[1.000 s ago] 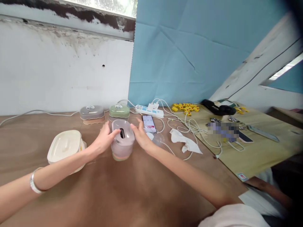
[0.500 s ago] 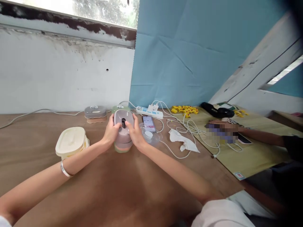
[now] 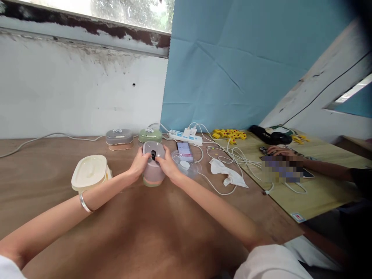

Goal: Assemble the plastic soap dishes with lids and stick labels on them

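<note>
A rounded greyish-pink container point(image 3: 154, 172) stands on the table in front of me, with a pink and a pale green layer showing at its bottom. On its top is a glossy grey-pink lid point(image 3: 150, 147) with a dark oval piece in the middle. My left hand point(image 3: 140, 162) grips the left side, its thumb near the dark piece. From the right, my right hand point(image 3: 167, 163) holds the other side, thumb also near that piece. Fingers behind the container are partly hidden. A clear plastic lid point(image 3: 192, 169) with a white centre lies just right of my right hand.
Cream lidded boxes point(image 3: 90, 172) sit at the left. Grey point(image 3: 119, 136) and green point(image 3: 150, 135) lidded boxes stand by the wall. Right of them are a power strip point(image 3: 186, 137), a phone point(image 3: 185, 151), white cables, crumpled tissue point(image 3: 226, 172) and yellow pieces point(image 3: 229, 134). Another person's hand point(image 3: 281, 150) is at the far right.
The lid and both my hands have come down a little, and the lid looks less tipped toward me. More of the green box behind now shows. The other person's hand has shifted.
</note>
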Demonstrator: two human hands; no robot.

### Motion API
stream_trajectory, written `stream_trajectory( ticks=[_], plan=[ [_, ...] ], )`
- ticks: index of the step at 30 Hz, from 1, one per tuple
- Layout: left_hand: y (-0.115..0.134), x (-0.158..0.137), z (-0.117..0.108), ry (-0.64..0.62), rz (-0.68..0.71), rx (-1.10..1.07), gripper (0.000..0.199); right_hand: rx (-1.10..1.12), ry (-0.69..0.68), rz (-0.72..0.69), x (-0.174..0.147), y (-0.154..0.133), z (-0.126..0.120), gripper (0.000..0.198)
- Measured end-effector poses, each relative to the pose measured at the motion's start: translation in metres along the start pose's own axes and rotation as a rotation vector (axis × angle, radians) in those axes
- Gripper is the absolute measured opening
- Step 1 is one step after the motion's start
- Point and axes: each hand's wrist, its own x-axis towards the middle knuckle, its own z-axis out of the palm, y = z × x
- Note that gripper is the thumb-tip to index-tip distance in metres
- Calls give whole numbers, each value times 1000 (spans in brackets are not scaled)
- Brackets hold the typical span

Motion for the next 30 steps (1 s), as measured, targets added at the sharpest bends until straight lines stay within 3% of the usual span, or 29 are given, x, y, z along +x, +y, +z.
stream_trajectory(
  ticks=[3,7,9,12,14,17,22,24,26,28,30],
  plan=[
    [4,-8,-15,-29,28,108,44,5,4,-15,3,5,-1,63],
    [7,-29,-64,31,124,330,81,1,21,-13,11,15,-6,59],
    [3,-45,-92,140,179,470,97,-9,30,-25,14,17,-9,59],
    [-8,-69,-120,364,182,881,101,-22,44,-111,5,11,-12,60],
    [-16,-80,-126,455,147,1074,98,-90,73,-262,-9,5,-12,60],
    [-26,-86,-124,501,64,1111,93,-311,88,-484,-34,2,-8,65],
    [-27,-87,-133,526,1,973,84,-614,13,-524,-53,12,4,82],
    [-23,-91,-141,548,111,920,83,-670,61,-513,-51,16,6,71],
    [-20,-99,-146,520,320,879,83,-699,96,-504,-47,19,7,56],
    [-22,-110,-145,403,555,803,85,-701,110,-514,-44,22,6,45],
    [-31,-121,-136,180,718,666,89,-674,132,-543,-42,25,5,41]
  ],
)
